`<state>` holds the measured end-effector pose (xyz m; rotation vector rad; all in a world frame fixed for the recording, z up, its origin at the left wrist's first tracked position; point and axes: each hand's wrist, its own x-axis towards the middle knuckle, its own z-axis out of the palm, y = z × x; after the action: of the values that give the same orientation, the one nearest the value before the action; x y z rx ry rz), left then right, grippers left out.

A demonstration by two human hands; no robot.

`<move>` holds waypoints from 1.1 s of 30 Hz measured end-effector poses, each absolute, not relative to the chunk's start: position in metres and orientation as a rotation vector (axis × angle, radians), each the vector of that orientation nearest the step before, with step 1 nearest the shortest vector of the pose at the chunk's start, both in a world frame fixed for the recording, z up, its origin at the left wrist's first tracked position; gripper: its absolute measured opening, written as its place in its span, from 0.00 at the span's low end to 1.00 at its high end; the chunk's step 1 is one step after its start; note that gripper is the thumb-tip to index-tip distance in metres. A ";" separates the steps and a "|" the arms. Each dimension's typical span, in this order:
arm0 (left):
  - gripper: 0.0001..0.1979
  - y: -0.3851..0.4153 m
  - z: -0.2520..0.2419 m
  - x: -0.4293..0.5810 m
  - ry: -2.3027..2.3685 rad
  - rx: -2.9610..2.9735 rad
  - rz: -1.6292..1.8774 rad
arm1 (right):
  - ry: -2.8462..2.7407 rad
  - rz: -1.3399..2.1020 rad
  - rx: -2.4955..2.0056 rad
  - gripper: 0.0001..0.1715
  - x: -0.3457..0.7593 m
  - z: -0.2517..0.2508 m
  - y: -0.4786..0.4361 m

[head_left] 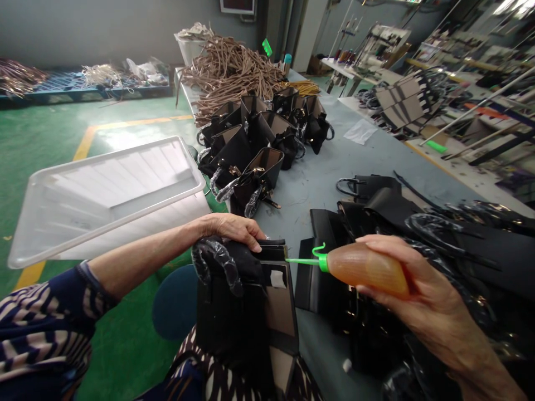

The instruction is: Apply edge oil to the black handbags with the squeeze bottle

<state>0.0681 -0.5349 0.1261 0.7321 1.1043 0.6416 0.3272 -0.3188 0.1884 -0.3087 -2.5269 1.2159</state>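
A black handbag (pixel 234 328) rests on my lap against the table edge, its tan lining showing on the right and its handles (pixel 223 262) wrapped in clear plastic. My left hand (pixel 236 229) grips the bag's upper edge, thumb on top and the other fingers hidden. In my right hand (pixel 412 281) is a squeeze bottle (pixel 365 270) of amber liquid, held nearly level. Its thin green nozzle (pixel 303 261) points left, with the tip at the bag's edge near my left thumb; I cannot tell whether it touches. A small white patch (pixel 277 278) shows on the bag just below the tip.
Black handbags (pixel 254 139) stand clustered at the table's far left, before a heap of brown straps (pixel 238 69). More black bags (pixel 451 239) lie piled at right. A white plastic bin (pixel 104 195) stands left, above a round blue stool (pixel 175 301). Sewing machines (pixel 382 42) stand beyond.
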 end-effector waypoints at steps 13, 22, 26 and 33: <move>0.15 -0.529 0.118 0.067 1.063 0.725 0.634 | -2.639 1.312 -0.437 0.29 0.337 0.191 -0.305; 0.16 -0.524 0.116 0.069 1.059 0.720 0.611 | -2.678 1.371 -0.431 0.28 0.337 0.186 -0.304; 0.16 -0.524 0.112 0.068 1.039 0.717 0.618 | -2.693 1.371 -0.454 0.28 0.339 0.185 -0.303; 0.13 -0.523 0.111 0.069 1.058 0.716 0.620 | -2.715 1.422 -0.460 0.29 0.344 0.183 -0.304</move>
<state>0.0690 -0.5225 0.1112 0.7156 1.0576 0.6196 0.3436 -0.3038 0.1826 -0.4598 -2.7153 1.4216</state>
